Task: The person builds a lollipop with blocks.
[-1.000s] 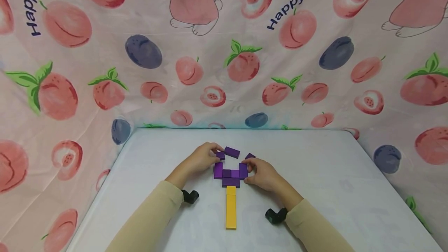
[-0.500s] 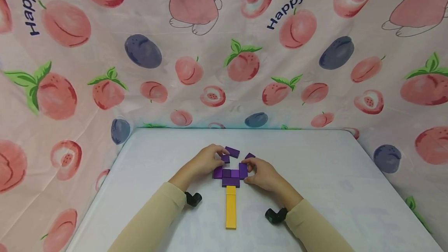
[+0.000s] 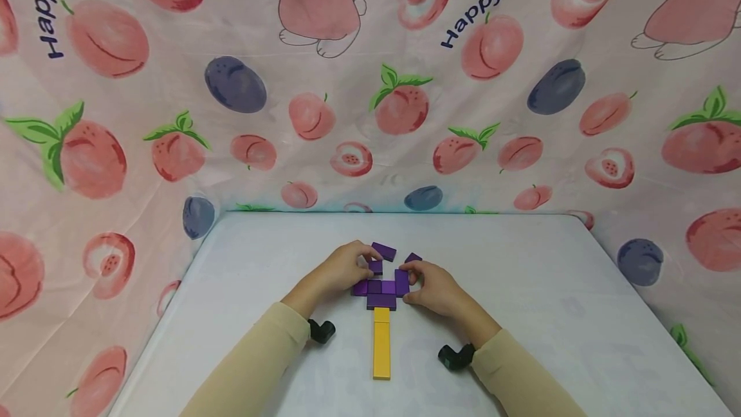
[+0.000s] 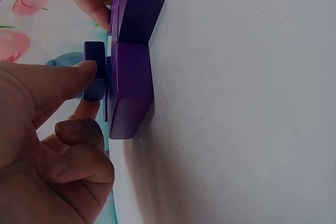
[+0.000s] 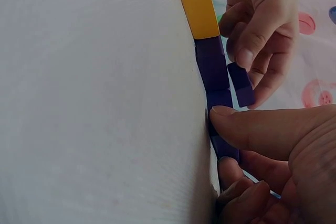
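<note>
My left hand (image 3: 341,268) pinches a small dark purple block (image 3: 376,268) between thumb and fingertip. In the left wrist view that block (image 4: 94,72) is beside a larger purple block (image 4: 131,87) lying on the table. My right hand (image 3: 435,288) grips an upright-lying purple block (image 3: 401,280) at the right side of the pattern, thumb at its near end. Two small purple blocks (image 3: 381,287) sit between the side blocks, above a wide purple block (image 3: 381,302). Below runs a yellow strip of blocks (image 3: 381,346). My left fingers partly hide the left side block (image 3: 360,288).
A loose purple block (image 3: 384,251) lies tilted beyond the pattern. Another purple block (image 3: 413,257) shows partly behind my right fingers. The white table (image 3: 521,269) meets a fruit-printed cloth (image 3: 347,114) at the back. Black devices (image 3: 457,357) are at both wrists.
My left hand has moved right and slightly nearer with the small purple block, from above the left side block toward the pattern's middle. My right hand has stayed put.
</note>
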`<action>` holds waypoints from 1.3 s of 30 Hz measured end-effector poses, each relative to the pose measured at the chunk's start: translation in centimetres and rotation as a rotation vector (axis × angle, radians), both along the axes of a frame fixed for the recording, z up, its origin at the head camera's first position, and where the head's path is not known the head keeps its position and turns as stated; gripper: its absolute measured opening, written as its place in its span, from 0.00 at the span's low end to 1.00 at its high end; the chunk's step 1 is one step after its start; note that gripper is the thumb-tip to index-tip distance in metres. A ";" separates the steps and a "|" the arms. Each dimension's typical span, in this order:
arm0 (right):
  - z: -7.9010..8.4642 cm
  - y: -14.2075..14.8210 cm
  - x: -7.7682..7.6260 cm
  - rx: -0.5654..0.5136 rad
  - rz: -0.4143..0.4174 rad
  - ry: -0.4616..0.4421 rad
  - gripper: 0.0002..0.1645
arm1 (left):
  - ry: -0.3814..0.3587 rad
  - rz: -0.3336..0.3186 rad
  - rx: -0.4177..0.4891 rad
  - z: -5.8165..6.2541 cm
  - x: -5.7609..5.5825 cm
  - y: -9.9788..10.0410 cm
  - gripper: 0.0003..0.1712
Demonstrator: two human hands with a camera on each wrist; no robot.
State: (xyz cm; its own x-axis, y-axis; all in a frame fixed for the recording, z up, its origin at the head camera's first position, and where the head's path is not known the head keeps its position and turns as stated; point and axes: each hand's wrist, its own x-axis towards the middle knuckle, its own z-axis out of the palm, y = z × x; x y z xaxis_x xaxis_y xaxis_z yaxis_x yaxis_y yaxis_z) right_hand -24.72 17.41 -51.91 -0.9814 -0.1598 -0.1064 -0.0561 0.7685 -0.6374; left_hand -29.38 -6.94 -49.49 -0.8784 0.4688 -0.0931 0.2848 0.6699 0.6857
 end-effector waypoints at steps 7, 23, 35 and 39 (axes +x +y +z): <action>-0.1 -0.1 -0.1 -0.001 0.005 0.001 0.37 | 0.009 -0.014 -0.013 -0.2 0.0 0.1 0.18; -0.2 0.0 -0.1 -0.013 0.014 0.006 0.36 | 0.017 -0.009 -0.039 -0.4 0.0 0.2 0.17; 0.2 -0.1 0.1 -0.015 0.008 0.003 0.36 | -0.007 -0.006 -0.058 -0.5 0.0 0.3 0.17; 0.1 -0.1 0.1 -0.014 0.007 0.004 0.36 | -0.005 -0.006 -0.065 -0.5 0.0 0.3 0.16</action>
State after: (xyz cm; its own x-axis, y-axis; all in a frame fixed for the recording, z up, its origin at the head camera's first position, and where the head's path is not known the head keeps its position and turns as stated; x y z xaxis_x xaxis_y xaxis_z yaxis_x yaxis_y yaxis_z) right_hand -24.65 17.30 -51.77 -0.9806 -0.1684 -0.1001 -0.0642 0.7591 -0.6478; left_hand -29.36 -6.60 -49.95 -0.8749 0.4671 -0.1282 0.2859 0.7115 0.6419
